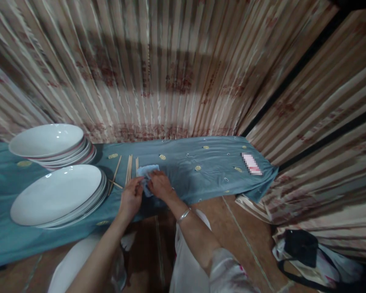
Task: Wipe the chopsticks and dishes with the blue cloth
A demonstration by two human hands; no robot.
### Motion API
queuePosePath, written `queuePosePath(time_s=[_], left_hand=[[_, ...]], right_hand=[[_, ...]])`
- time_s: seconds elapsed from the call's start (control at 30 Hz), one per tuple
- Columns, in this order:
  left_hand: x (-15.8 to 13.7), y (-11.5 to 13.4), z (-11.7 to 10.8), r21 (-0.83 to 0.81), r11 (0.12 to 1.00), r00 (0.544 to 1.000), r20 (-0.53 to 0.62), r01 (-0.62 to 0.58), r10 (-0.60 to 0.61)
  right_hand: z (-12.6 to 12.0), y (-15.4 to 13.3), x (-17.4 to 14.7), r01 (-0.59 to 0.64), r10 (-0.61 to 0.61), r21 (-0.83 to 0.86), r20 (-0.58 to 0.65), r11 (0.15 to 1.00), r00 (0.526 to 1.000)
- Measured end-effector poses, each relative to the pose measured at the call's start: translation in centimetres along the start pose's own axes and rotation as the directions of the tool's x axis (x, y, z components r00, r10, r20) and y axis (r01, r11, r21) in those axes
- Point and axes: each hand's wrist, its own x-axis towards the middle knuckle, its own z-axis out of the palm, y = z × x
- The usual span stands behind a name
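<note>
Head view, looking down at a long table (213, 175) draped in blue-green patterned fabric (177, 152), w/ a pleated, printed curtain (171, 81) behind. A person's 2 bare hands meet over a small light-blue cloth (148, 168), which lies on the table near its front edge, approx. mid-pic. L hand (131, 197) is at the cloth's L side, fingers bent in; can't tell if they pinch it. R hand (161, 184) lies over the cloth's R part, fingers bent down onto it; can't tell if they grip or just press. R wrist wears a silver bracelet (184, 215). Just L of the cloth are thin wooden sticks (129, 170), some side by side, others crossed. Farther L: a stack of white oval plates (61, 195) in front, white bowls (49, 140) stacked behind. Far R end of table: a pink/white item (252, 164), pixelated. Lower R, off the table: a dark bag (301, 244) w/ strap, nr. the curtain.
</note>
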Motion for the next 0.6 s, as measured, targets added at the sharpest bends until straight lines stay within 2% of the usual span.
queuePosePath(time_s=[0.17, 0.3, 0.47, 0.6], left_hand=[[-0.6, -1.2, 0.1, 0.164, 0.983, 0.996, 0.03, -0.086, 0.082], [-0.6, -1.7, -0.4, 0.222, 0.969, 0.994, 0.047, -0.105, 0.097], [-0.6, -2.2, -0.4, 0.255, 0.962, 0.995, 0.05, -0.097, 0.087], [-0.5, -2.4, -0.1, 0.29, 0.952, 0.995, 0.058, -0.097, 0.084]], right_hand=[[0.3, 1.0, 0.7, -0.151, 0.16, 0.115, -0.079, 0.982, 0.984], [0.4, 1.9, 1.0, -0.184, 0.212, 0.194, -0.136, 0.964, 0.968], [0.6, 1.6, 0.3, -0.086, 0.129, 0.26, -0.153, 0.962, 0.98], [0.8, 0.9, 0.1, -0.062, 0.086, 0.18, -0.132, 0.982, 0.988]])
